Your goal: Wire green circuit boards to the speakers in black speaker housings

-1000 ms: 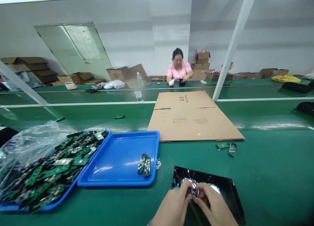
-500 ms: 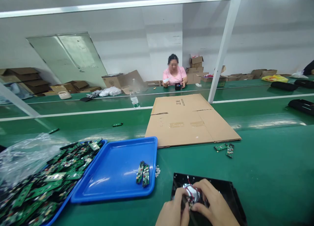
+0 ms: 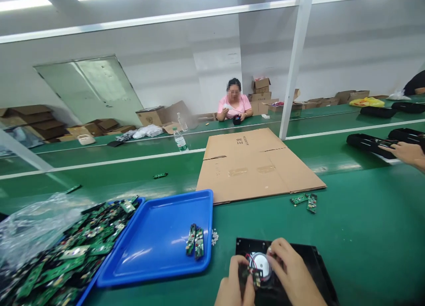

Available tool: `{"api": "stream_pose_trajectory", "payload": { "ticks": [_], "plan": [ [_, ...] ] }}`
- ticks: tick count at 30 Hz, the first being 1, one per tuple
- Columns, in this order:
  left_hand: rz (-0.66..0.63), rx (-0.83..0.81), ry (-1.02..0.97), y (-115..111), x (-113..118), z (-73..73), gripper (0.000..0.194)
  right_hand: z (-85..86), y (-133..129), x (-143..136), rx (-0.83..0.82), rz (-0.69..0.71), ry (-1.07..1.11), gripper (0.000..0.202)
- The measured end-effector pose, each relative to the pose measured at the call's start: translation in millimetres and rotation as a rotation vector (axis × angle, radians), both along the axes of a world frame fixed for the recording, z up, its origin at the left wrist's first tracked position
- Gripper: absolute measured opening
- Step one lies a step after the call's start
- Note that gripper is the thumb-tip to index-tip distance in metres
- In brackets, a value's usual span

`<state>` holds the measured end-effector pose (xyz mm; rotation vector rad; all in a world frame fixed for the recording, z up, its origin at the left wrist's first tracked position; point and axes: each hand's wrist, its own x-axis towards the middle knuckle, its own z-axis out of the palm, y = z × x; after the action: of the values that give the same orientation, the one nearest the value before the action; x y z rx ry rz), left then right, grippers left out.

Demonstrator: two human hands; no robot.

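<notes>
A black plastic housing [image 3: 314, 264] lies on the green bench at the bottom. Inside it sits a round silver speaker [image 3: 260, 262] with red and black wires. My left hand [image 3: 234, 288] pinches a small green circuit board [image 3: 255, 277] beside the speaker. My right hand [image 3: 290, 277] rests on the speaker's right side, fingers curled over its top edge. A blue tray [image 3: 159, 244] to the left holds two green boards [image 3: 195, 240] near its right rim.
A second blue tray heaped with circuit boards [image 3: 66, 253] and a clear plastic bag [image 3: 33, 226] lie far left. Flat cardboard [image 3: 255, 164] lies ahead, two loose boards [image 3: 307, 200] beside it. A co-worker's hand [image 3: 407, 153] touches black housings [image 3: 368, 143] at right. Another person in pink [image 3: 234, 103] sits opposite.
The camera tilted up. My hands spread apart, uncovering the silver speaker; my left hand now pinches the small board. A co-worker's hand came into view at right.
</notes>
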<state>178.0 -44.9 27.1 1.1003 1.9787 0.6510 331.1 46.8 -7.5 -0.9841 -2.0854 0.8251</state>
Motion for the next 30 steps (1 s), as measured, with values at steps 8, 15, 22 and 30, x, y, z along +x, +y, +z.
{"api": "stream_pose_trajectory", "payload": {
  "ticks": [8,15,22,30],
  "plan": [
    [0.094,-0.009,-0.062,21,23,1.9,0.017,-11.1,-10,34,0.029,-0.071,0.127,0.015],
    [0.108,0.029,-0.002,23,29,2.7,0.023,12.5,-12,18,0.565,-0.005,-0.1,0.021],
    [0.122,0.088,0.085,21,29,-6.0,0.024,24.8,-6,28,0.248,0.279,-0.005,0.025],
    [0.064,0.088,-0.024,20,22,-8.0,0.019,14.6,-5,21,-0.11,0.255,0.008,0.015]
  ]
}}
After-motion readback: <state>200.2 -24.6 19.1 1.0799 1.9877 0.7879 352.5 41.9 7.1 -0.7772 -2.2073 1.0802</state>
